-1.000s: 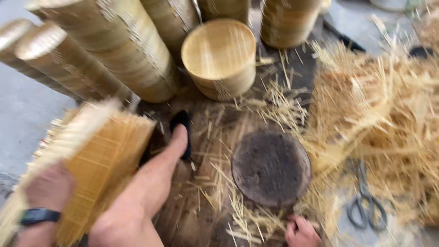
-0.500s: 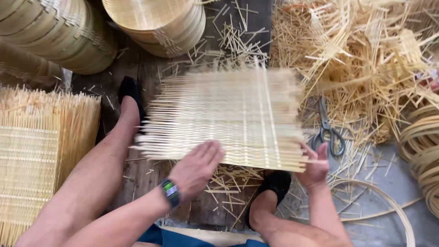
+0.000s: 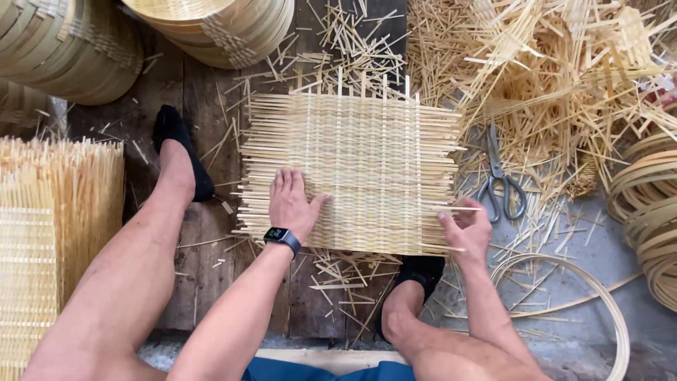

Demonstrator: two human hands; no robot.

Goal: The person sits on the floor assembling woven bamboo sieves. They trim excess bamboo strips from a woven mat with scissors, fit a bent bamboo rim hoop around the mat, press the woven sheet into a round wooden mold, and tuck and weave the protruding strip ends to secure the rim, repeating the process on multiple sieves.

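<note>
The woven bamboo mat [image 3: 352, 173] is lying flat on the plank floor [image 3: 204, 92], centred in view. The left hand [image 3: 295, 204] is pressing palm-down on the mat's 7 o'clock corner, fingers spread open and pointing toward 12 o'clock, gripping nothing. The right hand [image 3: 465, 229] is working at the mat's 4 o'clock edge, fingers curled and pinching a protruding strip. Scissors [image 3: 502, 180] are lying just beside the mat at 3 o'clock.

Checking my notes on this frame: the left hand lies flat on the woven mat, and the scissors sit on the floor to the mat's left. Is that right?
Not quite. The left hand does lie flat on the mat, but the scissors sit on the floor to the mat's right, not its left, as the head view shows.
</note>
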